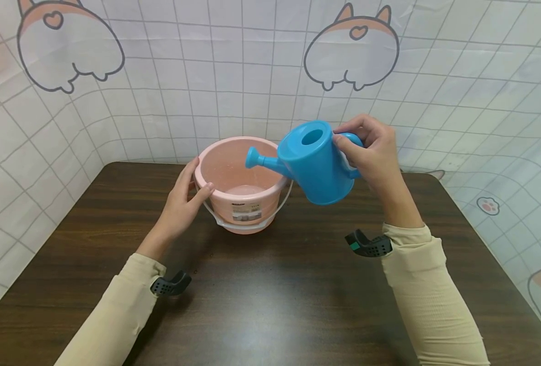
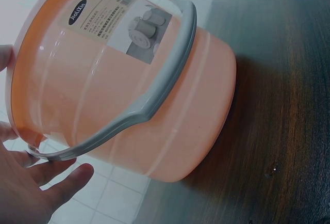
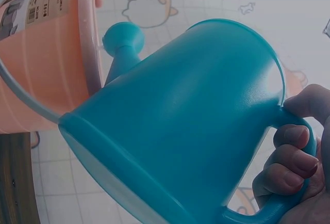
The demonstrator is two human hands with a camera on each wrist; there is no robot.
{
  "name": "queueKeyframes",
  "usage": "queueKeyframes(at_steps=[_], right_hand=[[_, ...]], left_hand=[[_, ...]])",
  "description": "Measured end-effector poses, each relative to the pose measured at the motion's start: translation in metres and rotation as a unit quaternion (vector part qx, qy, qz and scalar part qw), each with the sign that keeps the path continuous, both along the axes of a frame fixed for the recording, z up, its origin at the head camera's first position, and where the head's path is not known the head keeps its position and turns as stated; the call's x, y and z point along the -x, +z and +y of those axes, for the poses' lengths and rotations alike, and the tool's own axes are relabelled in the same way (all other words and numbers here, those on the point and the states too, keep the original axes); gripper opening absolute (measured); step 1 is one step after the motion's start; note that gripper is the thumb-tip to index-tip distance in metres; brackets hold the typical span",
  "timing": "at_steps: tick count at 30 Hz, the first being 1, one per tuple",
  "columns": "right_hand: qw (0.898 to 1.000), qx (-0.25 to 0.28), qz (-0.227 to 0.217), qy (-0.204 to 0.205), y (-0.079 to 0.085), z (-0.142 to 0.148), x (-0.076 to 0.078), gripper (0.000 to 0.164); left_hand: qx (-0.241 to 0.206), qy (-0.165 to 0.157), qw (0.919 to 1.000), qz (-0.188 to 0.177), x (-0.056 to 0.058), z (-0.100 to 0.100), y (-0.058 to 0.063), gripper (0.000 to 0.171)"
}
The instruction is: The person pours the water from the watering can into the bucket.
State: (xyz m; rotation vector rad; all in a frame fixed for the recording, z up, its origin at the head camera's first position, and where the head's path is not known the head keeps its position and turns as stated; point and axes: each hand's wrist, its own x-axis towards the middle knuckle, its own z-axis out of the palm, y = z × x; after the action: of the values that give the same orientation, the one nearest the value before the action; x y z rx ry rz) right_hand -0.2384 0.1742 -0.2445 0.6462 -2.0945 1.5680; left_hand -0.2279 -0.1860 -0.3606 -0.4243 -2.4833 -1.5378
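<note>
A pink plastic bucket with a grey bail handle stands on the dark wooden table. My left hand holds its left rim, thumb over the edge and fingers along the outer wall. My right hand grips the handle of a blue watering can, lifted off the table and tilted left, its spout over the bucket's opening. In the right wrist view the can fills the frame, my fingers curled round its handle, the bucket to its left.
A white tiled backdrop with cartoon animal prints wraps round the back and sides of the table. Black wrist camera mounts sit on both beige sleeves.
</note>
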Motion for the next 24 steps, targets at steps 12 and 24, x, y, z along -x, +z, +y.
queueKeyframes(at_steps=[12,24], right_hand=[[1.0,-0.001,-0.003,-0.003,0.0001,-0.0002,0.0004,0.012],[1.0,-0.015,-0.005,-0.015,0.0008,-0.0004,0.0005,0.016]], left_hand=[[0.0,-0.002,1.0,-0.002,-0.001,-0.0005,0.0006,0.071],[-0.002,-0.007,1.0,-0.001,-0.001,-0.0002,0.0007,0.07]])
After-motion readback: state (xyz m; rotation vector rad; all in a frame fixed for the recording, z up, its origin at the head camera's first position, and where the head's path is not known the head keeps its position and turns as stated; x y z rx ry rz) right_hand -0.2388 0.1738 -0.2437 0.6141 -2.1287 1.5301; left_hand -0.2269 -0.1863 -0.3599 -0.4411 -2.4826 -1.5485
